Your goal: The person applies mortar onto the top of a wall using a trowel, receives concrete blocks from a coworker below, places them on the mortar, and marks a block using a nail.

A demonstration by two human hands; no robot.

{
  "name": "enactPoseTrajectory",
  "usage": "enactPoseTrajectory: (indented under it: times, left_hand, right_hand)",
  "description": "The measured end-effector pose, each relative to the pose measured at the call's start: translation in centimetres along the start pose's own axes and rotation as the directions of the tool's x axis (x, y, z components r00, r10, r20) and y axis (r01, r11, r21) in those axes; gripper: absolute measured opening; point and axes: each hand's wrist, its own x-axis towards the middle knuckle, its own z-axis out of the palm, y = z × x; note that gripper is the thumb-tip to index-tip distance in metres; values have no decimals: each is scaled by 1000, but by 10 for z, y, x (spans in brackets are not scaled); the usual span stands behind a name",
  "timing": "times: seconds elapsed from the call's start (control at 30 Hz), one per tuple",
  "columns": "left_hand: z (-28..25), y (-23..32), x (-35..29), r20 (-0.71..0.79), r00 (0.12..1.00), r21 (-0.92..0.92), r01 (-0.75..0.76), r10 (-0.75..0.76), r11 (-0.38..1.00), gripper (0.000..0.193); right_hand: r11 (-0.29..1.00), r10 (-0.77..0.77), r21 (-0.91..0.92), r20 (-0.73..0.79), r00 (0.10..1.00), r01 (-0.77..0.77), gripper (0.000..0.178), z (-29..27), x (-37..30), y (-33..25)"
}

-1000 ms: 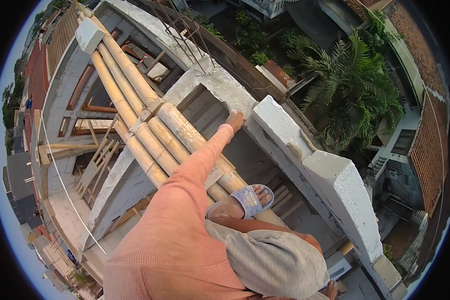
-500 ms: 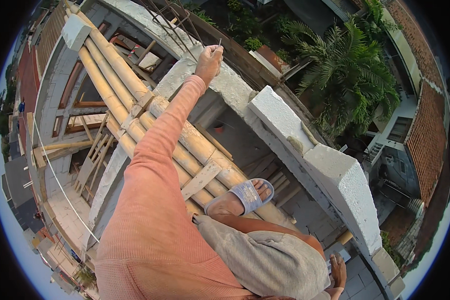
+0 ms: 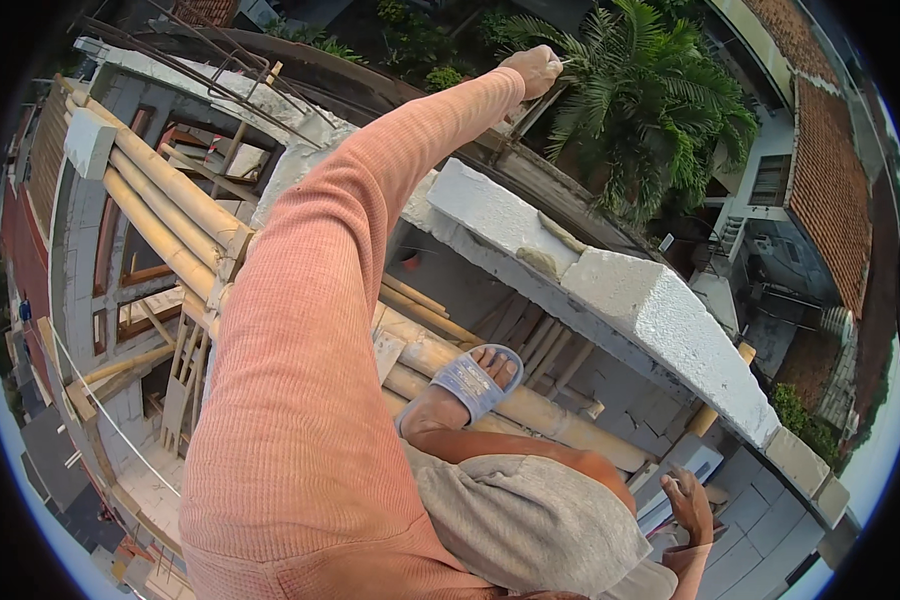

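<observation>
My left hand [image 3: 534,72], at the end of a long pink sleeve, reaches far out past the wall top toward a palm tree. Its fingers are closed in a pinch on a thin nail [image 3: 566,62], of which only a short piece shows. At the lower right, beside my bent knee, my right hand [image 3: 690,500] hangs with loosely bent fingers and holds nothing visible. Nearest to it is a white box-like object [image 3: 692,466] lower down. My foot in a blue-grey slide sandal [image 3: 480,385] rests on bamboo poles [image 3: 540,415].
White blocks [image 3: 500,205] line the rough wall top, with a larger angled block [image 3: 660,300] farther right. Steel bars [image 3: 240,85] stick out at the upper left. Below the poles lies a deep drop into an unfinished room [image 3: 450,262]. A white cord [image 3: 110,415] runs on the left.
My left hand has swung right and outward, from above the wall top to beyond it, still pinching the nail. My right hand has risen slightly, and the view has shifted.
</observation>
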Motion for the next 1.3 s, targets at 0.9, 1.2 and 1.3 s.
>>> enactPoseTrajectory:
  times: [0.9,1.2,1.3]
  left_hand:
    - [-33,-323,-34,352,936,106,-20,-19,994,23]
    - [-154,-276,63,-368,926,201,168,-84,965,22]
    - [-79,-273,52,-123,886,-326,389,-446,862,24]
  right_hand:
    - [723,241,638,129,962,-266,57,139,-79,20]
    - [788,320,523,105,942,-326,44,258,-125,128]
    - [853,340,399,66,938,-337,44,250,-126,137]
